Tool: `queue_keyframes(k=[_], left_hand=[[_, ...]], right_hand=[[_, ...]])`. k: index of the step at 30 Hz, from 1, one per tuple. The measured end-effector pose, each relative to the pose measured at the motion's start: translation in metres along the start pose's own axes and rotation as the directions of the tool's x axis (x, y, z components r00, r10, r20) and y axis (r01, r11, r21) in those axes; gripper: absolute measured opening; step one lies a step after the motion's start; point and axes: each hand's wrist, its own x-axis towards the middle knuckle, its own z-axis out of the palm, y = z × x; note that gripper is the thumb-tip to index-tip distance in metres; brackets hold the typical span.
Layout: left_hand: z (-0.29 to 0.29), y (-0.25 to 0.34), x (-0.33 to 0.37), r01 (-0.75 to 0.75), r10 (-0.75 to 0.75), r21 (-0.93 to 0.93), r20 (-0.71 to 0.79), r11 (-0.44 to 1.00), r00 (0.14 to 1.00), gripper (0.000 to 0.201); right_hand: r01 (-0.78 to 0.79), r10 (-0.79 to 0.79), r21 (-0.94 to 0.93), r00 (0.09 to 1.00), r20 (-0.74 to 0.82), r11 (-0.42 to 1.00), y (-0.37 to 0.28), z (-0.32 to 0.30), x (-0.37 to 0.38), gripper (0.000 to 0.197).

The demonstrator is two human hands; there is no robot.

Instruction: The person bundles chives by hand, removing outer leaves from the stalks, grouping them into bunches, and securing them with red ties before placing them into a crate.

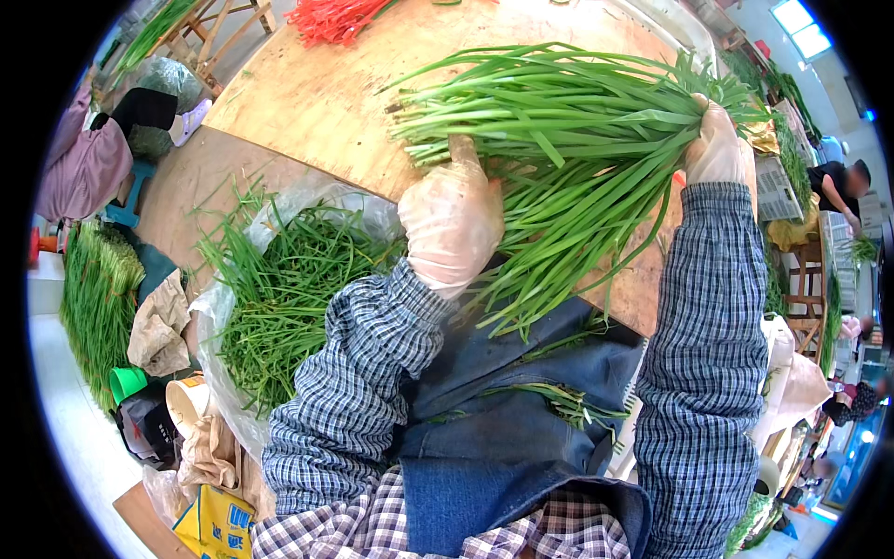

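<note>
A large bunch of garlic chives [559, 112] lies across the wooden table, pale stem ends to the left and green leaf tips to the right. My right hand [715, 144], in a thin translucent glove, is closed round the leafy end. At the stem end, my left hand [452, 219], gloved the same way, is curled with one finger stretched along the stems; its other fingers are mostly hidden. Some leaves droop from the bunch over the table's near edge, between my arms. Loose chive scraps [563, 401] rest on the blue denim apron [494, 447] over my lap.
Left of my lap, a clear plastic bag [209, 321] holds a heap of chive trimmings [289, 307]. Red ties [335, 19] lie at the wooden table's [307, 112] far edge. More chives [98, 307] stand at far left. People sit or work at both sides.
</note>
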Motion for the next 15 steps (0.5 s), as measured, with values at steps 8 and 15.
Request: queue_keyframes(k=[8,15], left_hand=[[-0.037,-0.020,-0.021,-0.267,0.211,-0.117,-0.356,0.957,0.911,0.023],[-0.090,-0.088,-0.056,-0.101,0.048,-0.120,-0.382,0.988,0.923,0.019]], right_hand=[[-0.076,0.074,0.034,0.996,0.041,0.997,0.008,0.027,-0.026,0.015],[-0.066,0.064,0.057,0.997,0.046,0.996,0.024,0.007,-0.013,0.020]])
